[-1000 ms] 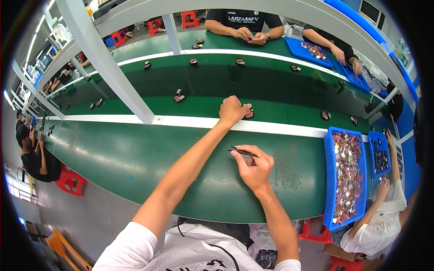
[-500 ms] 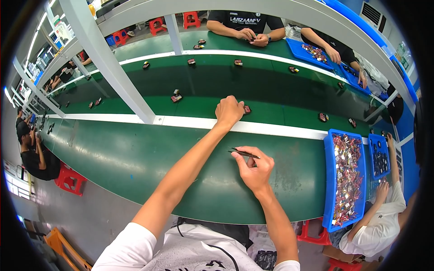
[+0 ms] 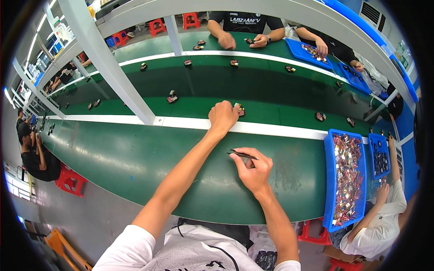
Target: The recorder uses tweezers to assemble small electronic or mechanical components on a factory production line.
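Note:
My left hand (image 3: 223, 116) reaches over the green belt, its fingers curled down and closed at a small black-and-red part with a white end (image 3: 240, 109), which pokes out on the right of the fingers. The fingertips themselves are mostly hidden under the hand. Nearer to me, above the green worktop (image 3: 135, 158), my right hand (image 3: 255, 169) pinches dark tweezers (image 3: 244, 155). Their tips point left, slightly apart, with nothing visible between them.
Similar small parts (image 3: 172, 97) ride spaced along the belt (image 3: 190, 81). A white rail (image 3: 271, 129) divides belt and worktop. On the right stand a blue bin (image 3: 329, 180) full of wired parts and a smaller blue tray (image 3: 379, 174). A grey post (image 3: 108, 63) rises left. Co-workers sit around.
My left hand has drawn slightly left and nearer, and the part beside its fingers shifted left too. Other belt parts slid slightly left. Across the belt, a co-worker's hand moved away from a part.

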{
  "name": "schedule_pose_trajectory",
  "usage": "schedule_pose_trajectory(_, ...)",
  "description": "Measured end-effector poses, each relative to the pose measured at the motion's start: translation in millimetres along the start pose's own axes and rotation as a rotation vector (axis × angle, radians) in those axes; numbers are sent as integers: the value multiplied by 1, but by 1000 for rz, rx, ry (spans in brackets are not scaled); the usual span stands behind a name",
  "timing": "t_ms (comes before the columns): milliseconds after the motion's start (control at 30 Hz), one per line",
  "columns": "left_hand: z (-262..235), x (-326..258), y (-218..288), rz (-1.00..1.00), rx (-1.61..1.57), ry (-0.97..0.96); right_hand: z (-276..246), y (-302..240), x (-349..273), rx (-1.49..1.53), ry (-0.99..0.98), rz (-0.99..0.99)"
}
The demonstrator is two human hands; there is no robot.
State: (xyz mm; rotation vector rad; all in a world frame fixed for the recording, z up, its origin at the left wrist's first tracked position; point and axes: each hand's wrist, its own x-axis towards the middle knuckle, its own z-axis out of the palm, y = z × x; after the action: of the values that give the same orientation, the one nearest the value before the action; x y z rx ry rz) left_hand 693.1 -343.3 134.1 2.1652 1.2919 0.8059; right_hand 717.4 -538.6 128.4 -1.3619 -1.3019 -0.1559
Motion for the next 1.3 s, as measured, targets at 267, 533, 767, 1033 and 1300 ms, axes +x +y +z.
schedule_pose_trajectory(267, 18, 11, -16, 14, -43, 285, 2, -2, 0, 22, -13, -10)
schedule_pose_trajectory(533, 17, 25, -30, -54, -62, 102, 0, -1, -1, 28, -10, 23)
schedule_pose_trajectory(767, 9, 38, -35, -20, -79, 3, 1, 1, -2, 13, -2, 30)
schedule_pose_trajectory(1033, -15, 30, -41, -115, -437, -205, 5, -1, -4, -6, -26, 24)
schedule_pose_trajectory(1300, -55, -30, -61, -250, -1119, -537, 0, -6, -2, 39, -32, 131)
